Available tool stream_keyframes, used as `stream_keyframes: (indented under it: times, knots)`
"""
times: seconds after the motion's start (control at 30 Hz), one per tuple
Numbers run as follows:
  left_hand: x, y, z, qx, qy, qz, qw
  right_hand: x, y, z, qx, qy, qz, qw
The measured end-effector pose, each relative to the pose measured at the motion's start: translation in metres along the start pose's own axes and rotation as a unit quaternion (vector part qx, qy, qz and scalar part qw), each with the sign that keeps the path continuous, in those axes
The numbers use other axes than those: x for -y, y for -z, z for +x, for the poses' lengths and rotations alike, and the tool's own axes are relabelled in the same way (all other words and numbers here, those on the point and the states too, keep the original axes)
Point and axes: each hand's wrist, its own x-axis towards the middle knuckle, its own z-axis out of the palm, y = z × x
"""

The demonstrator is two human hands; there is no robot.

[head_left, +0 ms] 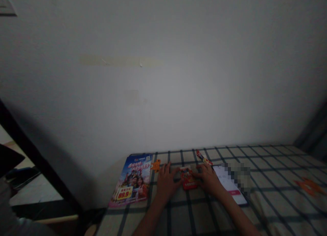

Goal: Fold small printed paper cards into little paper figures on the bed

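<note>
A small red packet lies on a checked bedsheet. My left hand rests on the sheet at the packet's left edge, fingers spread and reaching towards it. My right hand sits at the packet's right edge, its fingers curled against the packet. A narrow red wrapper strip lies just beyond my right hand. A small orange piece lies beside my left hand's fingertips.
A colourful printed flyer lies at the sheet's left edge. A phone with a lit screen lies right of my right hand. An orange shape lies far right. A plain wall rises behind; a dark bed frame slants at left.
</note>
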Motion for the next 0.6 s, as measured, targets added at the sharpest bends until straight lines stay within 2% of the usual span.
stream_keyframes:
  times: [0.27, 0.5, 0.6]
  knots:
    - [0.0023, -0.0040, 0.0003, -0.013, -0.004, 0.003, 1.000, -0.0024, 0.0000, -0.0034, 0.028, 0.005, 0.007, 1.000]
    - [0.0044, -0.0056, -0.0004, 0.002, -0.004, 0.015, 1.000, -0.0008, 0.0058, -0.0048, 0.098, -0.024, 0.018, 0.995]
    - [0.0061, -0.0097, -0.0008, -0.008, -0.004, 0.017, 1.000, -0.0005, 0.0066, -0.0066, 0.096, -0.029, 0.033, 0.994]
